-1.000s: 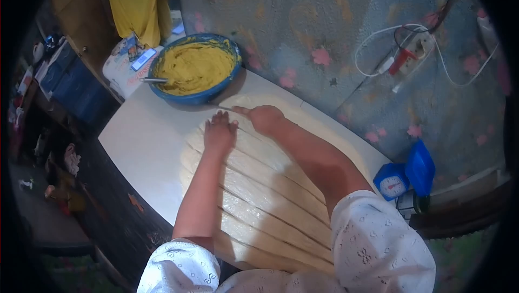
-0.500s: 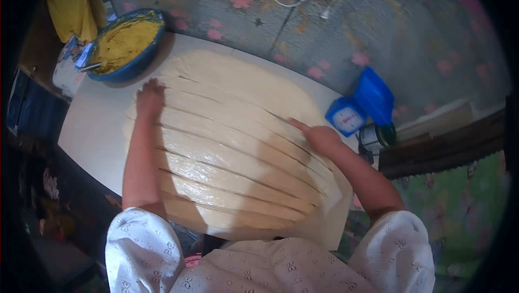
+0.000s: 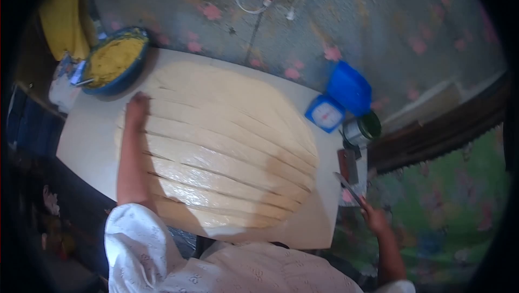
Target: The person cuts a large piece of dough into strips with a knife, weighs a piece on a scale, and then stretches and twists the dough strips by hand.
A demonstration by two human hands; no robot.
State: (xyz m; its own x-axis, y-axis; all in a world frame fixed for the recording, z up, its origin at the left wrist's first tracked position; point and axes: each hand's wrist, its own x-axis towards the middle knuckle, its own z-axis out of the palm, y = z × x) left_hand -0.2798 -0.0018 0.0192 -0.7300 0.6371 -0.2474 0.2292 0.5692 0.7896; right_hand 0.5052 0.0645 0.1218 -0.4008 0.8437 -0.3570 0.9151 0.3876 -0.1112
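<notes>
A large flat sheet of pale dough [image 3: 216, 144], scored with several long, roughly parallel cuts, covers most of the white table. At its upper left edge rests my left hand [image 3: 138, 109], its fingers lying against the dough and slightly blurred. Off the table's right edge, my right hand [image 3: 374, 218] is closed around the handle of a knife [image 3: 350, 189]. The knife's blade points up and left, apart from the dough, with its tip near the right side of the table.
A blue bowl [image 3: 125, 79] of yellow filling stands at the table's back left, a utensil handle sticking out. On the right are a blue kitchen scale [image 3: 327, 113], a can [image 3: 357, 131] and a wide-bladed scraper [image 3: 348, 166]. A patterned wall [image 3: 216, 33] rises behind the table [image 3: 86, 147].
My right hand has lifted the knife off the dough and carried it right and toward me, past the table edge. My left hand stays at the dough's left edge. The view has shifted.
</notes>
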